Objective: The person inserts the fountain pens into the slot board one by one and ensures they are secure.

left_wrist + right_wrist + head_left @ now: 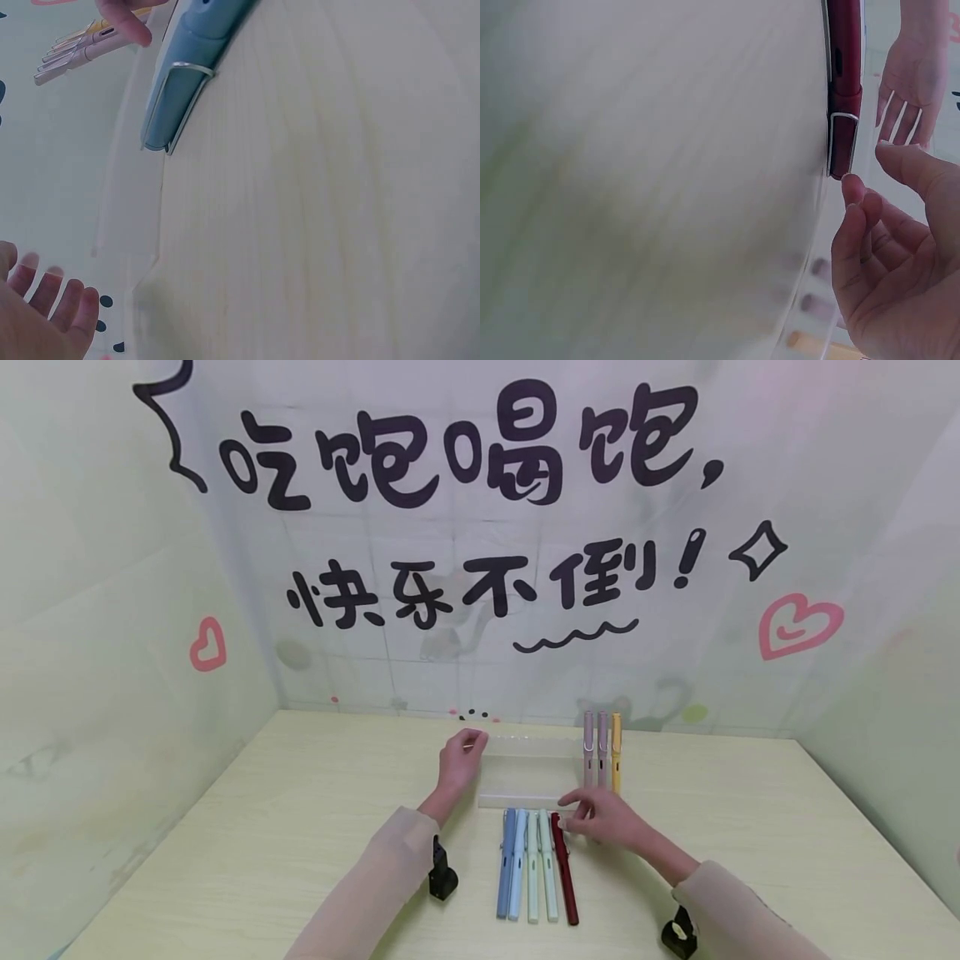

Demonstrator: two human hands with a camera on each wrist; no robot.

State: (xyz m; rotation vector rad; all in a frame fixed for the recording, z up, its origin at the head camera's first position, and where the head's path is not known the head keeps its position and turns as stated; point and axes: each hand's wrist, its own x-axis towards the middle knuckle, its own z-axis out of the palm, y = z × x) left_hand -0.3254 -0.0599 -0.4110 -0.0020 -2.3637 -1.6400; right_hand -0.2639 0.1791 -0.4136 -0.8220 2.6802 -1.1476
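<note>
Sleeves and wrist cameras: left sleeve (367,881) and right sleeve (738,910) come in from the near side, a black camera (442,872) under the left wrist, another (679,933) under the right.
Near strip: pale wood of the desk (750,793) shows between the sleeves; the desk's near edge lies out of frame.
Pen row: near-middle of desk, caps toward the far edge. From left: blue pen (506,864), light-blue pen (517,864), two pale green pens (533,864); narrow gaps between some.
Dark red pen (566,872): right end of row, slanted, barrel end angled toward the right edge.
Right hand (603,817): just at the red pen's cap; thumb and fingers parted, other fingers loosely bent, nothing gripped. Cannot tell whether a fingertip touches the cap.
Clear holder (517,799): beyond the row, long side roughly parallel to the desk's far edge.
Left hand (459,762): at the holder's left end, fingers fairly straight and spread; pressure cannot be told.
Mauve pens (588,739) and yellow pen (617,752): side by side at the holder's right end, caps projecting past its far edge.
Side room: wood grain runs from left forearm to left edge, and from right hand to right edge.
Far edge: meets the printed wall sheet (420,677), just behind the holder.
</note>
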